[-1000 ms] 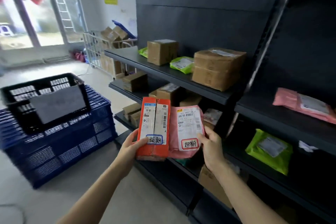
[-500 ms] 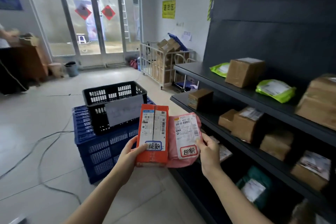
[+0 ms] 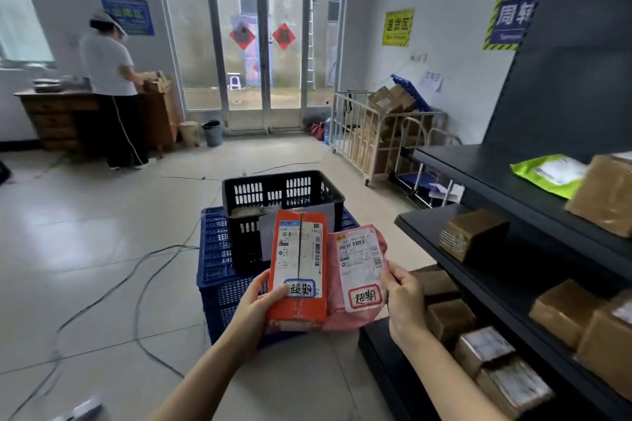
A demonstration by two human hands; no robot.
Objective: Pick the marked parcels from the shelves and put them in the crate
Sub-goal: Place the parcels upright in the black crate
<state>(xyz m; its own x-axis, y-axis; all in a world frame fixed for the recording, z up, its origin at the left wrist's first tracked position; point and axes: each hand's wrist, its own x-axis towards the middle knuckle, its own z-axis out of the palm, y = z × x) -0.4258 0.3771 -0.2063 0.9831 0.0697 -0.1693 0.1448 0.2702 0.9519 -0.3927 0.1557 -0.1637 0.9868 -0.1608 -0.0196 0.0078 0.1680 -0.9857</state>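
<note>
- Head view, shelves (image 3: 485,174): the dark rack stands on the person's right, with its lower edges close beside the right forearm. A swing toward the crate with the elbow out may clip an edge or nudge the brown box (image 3: 472,236) near the end of the middle shelf.
- Floor cables (image 3: 143,284): loose loops lie on the tiles to the left of the crates. A step forward on that side may catch a foot.
- Blue crate (image 3: 219,284): this is the base. The black crate (image 3: 273,178) sits on top and covers only part of it, so a parcel let go short or to one side probably lands on the blue top or the floor.
- Black crate: its open mouth lies just beyond the parcels and is partly hidden by them, which makes the drop harder to aim.
- Orange parcel (image 3: 297,260): upright in front of the black crate and not yet in it. The left hand (image 3: 256,304) grips its lower left edge, thumb on the face beside the blue-framed label (image 3: 302,289). Held so low, the tall box may tip.
- Pink parcel (image 3: 359,270): a soft bag with a red-framed label (image 3: 364,297), just beside the orange parcel. The right hand (image 3: 405,301) pinches its right edge, and slack film can slide out of a pinch.
- Hands: both are occupied, so neither is free to catch a slip.
</note>
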